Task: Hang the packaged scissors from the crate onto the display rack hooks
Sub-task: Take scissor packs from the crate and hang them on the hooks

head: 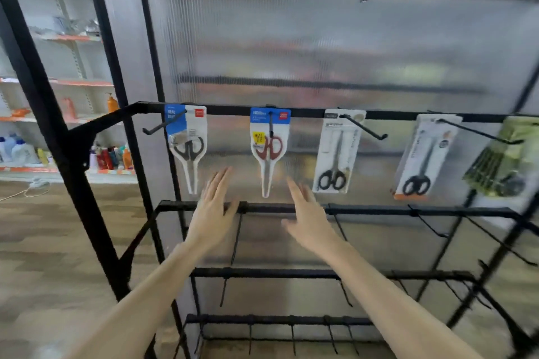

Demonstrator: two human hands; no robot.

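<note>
Four packaged scissors (269,148) are seen hung along the display rack (291,110) top bar, many lower hooks (234,239) stay bare, the crate is out of view, and both hands (214,207) are spread wide, empty.

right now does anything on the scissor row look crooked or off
Mostly tidy. The fourth scissors pack hangs tilted, its bottom swung left, unlike the straight red-handled pack. The green packs at far right also lean. Both hands are open and empty.
</note>
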